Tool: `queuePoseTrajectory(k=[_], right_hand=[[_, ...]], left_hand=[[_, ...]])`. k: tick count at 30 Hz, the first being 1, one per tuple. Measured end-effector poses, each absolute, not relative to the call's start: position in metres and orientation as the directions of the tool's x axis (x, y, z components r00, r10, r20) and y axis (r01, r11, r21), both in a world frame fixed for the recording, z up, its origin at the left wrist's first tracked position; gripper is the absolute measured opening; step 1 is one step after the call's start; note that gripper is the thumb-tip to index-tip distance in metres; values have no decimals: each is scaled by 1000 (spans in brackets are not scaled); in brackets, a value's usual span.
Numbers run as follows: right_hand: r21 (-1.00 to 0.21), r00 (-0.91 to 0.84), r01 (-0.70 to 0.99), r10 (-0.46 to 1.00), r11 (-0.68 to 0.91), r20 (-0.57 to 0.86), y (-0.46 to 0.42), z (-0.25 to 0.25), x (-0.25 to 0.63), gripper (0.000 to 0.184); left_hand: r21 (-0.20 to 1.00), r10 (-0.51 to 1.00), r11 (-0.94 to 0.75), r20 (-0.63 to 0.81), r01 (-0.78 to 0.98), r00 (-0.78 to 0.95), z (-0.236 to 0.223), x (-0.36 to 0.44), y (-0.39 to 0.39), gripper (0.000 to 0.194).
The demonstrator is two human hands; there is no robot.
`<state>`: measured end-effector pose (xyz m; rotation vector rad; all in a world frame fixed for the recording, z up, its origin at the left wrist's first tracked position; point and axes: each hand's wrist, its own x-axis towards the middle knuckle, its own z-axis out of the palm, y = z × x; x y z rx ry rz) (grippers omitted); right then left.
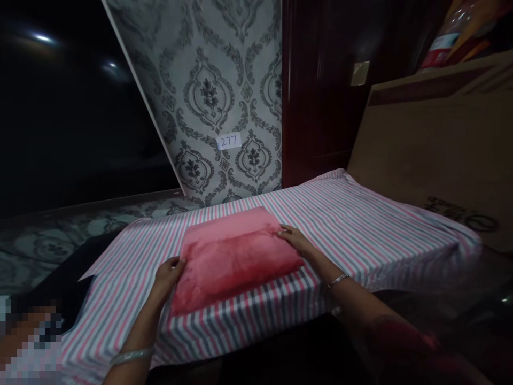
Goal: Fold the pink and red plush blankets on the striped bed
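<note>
A flat, roughly rectangular pink-and-red plush cloth [236, 262] lies on the striped tablecloth [132, 256]. Its far strip looks smoother and paler, and its near part is fuzzy and deeper red. Whether it is folded fabric or a thin cushion, I cannot tell. My left hand [168, 275] grips its left edge, thumb and fingers closed at the border. On the opposite side, my right hand [295, 239] holds the right edge near the far corner, fingertips on top. Some fingers of both hands are hidden.
A large dark screen [72, 107] stands at the left, before patterned wallpaper [208, 96] with a paper label [228, 140] marked 277. At the right are a big cardboard box [433, 155] and a bottle [443, 45]. The table's front edge drops off nearby.
</note>
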<state>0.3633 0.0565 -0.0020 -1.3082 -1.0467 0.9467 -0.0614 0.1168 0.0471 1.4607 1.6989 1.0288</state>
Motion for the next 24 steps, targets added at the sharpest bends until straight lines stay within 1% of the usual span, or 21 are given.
queuePoseTrajectory(k=[1, 2, 3, 5, 6, 7, 9, 11, 14, 17, 19, 21, 24], right_hand=[[-994, 303, 93, 949, 61, 87, 56, -1, 365, 43], [-986, 325, 152, 938, 70, 117, 55, 1, 365, 39], [-974, 339, 213, 929, 79, 149, 54, 3, 365, 34], [-943, 340, 320, 917, 95, 208, 53, 8, 364, 26], [-925, 337, 367, 913, 98, 231, 52, 10, 362, 24], [-908, 335, 408, 909, 98, 249, 52, 11, 360, 22], [-874, 335, 477, 900, 94, 280, 51, 14, 356, 23], [-843, 340, 531, 890, 87, 306, 51, 16, 351, 26], [-789, 338, 609, 872, 86, 355, 46, 20, 342, 31], [-654, 259, 752, 877, 80, 405, 39, 24, 333, 32], [-581, 216, 813, 900, 48, 378, 35, 26, 330, 30], [-576, 227, 817, 917, 4, 328, 33, 27, 330, 28], [-598, 255, 801, 920, -29, 297, 34, 28, 332, 29]], left_hand=[[901, 987, 95, -30, 424, -158, 49, -59, 119, 20], [928, 985, 142, -97, 344, -146, 50, -56, 120, 20], [949, 976, 202, -174, 241, -131, 52, -54, 120, 21], [952, 949, 304, -298, 46, -99, 53, -50, 117, 22], [946, 943, 324, -323, -7, -84, 53, -49, 115, 23], [948, 945, 318, -319, -23, -72, 53, -48, 113, 24], [965, 964, 261, -260, 7, -61, 55, -46, 109, 27], [978, 975, 205, -201, 45, -94, 58, -44, 106, 32], [983, 975, 173, -161, 62, -156, 60, -41, 102, 39], [988, 977, 137, -122, 76, -176, 57, -42, 99, 40], [988, 983, 117, -101, 100, -155, 54, -44, 98, 40], [988, 989, 87, -70, 130, -132, 52, -47, 96, 42], [981, 987, 27, 5, 194, -162, 54, -48, 94, 45]])
